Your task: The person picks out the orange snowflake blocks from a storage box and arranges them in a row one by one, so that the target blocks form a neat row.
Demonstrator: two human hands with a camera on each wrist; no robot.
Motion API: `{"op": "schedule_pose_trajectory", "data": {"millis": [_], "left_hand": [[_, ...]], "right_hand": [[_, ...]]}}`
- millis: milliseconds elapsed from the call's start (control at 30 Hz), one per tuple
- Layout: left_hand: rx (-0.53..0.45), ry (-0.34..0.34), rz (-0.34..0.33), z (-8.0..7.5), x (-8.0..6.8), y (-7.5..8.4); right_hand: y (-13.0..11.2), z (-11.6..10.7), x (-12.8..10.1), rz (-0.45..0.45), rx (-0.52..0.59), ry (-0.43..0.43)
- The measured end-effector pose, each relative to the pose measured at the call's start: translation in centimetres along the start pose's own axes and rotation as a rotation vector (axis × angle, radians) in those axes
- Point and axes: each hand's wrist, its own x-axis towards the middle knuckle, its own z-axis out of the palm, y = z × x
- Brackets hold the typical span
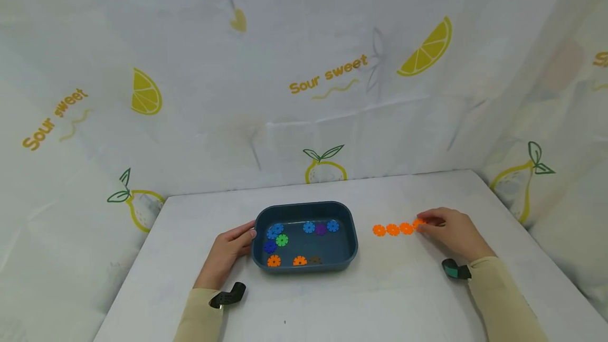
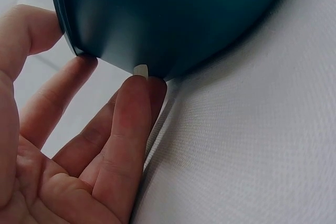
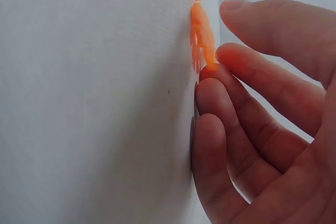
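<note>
My left hand (image 1: 227,253) holds the left end of a dark blue plastic tray (image 1: 353,249), fingertips against its outer wall and rim. In the left wrist view the fingers (image 2: 131,124) meet the tray wall (image 2: 157,24) close to the tabletop. On the right, my right hand (image 1: 453,232) pinches an orange notched disc (image 1: 418,224) at the right end of a row of orange discs (image 1: 392,229). The right wrist view has that disc (image 3: 206,32) tilted off the table, its lower edge at the fingertips (image 3: 212,90).
Inside the tray lie several notched discs: blue ones (image 1: 309,227), a purple one (image 1: 320,228), a green one (image 1: 282,240), orange ones (image 1: 274,260) and a brownish one (image 1: 315,260). The white table (image 1: 323,310) ends at a lemon-printed curtain (image 1: 214,146) behind.
</note>
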Motion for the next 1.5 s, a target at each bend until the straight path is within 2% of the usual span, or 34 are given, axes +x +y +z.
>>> {"op": "schedule_pose_trajectory", "data": {"millis": [300, 433, 567, 667, 767, 933, 1100, 1300, 1500], "left_hand": [[0.009, 0.017, 0.002, -0.3, -0.4, 0.1], [-0.013, 0.03, 0.002, -0.4, -0.4, -0.3], [-0.031, 0.032, 0.003, 0.0, -0.2, -0.6], [-0.036, 0.037, 0.006, 0.3, -0.3, -0.9], [-0.034, 0.052, 0.009, 0.6, -0.5, -1.0], [-0.04, 0.046, 0.019, 1.4, -0.6, -0.8], [-0.041, 0.024, 0.027, 2.7, 0.4, -0.2], [-0.027, -0.032, 0.042, 4.4, 1.6, 0.2], [-0.048, -0.078, 0.064, 5.4, 1.9, 0.3]], "right_hand": [[-0.1, 0.4, 0.4, 0.008, 0.01, -0.021], [-0.3, -0.3, 0.9, -0.021, -0.001, -0.027], [-1.6, -1.3, 1.0, -0.055, 0.015, -0.008], [-4.0, -1.3, 1.6, -0.11, 0.043, -0.017], [-7.5, -0.5, 2.9, -0.189, 0.059, -0.073], [-13.6, 1.0, 5.6, -0.363, 0.066, -0.193], [-18.6, 3.3, 7.4, -0.487, 0.036, -0.367], [-22.9, 6.7, 8.6, -0.565, -0.075, -0.583], [-25.0, 9.7, 8.6, -0.641, -0.192, -0.664]]}}
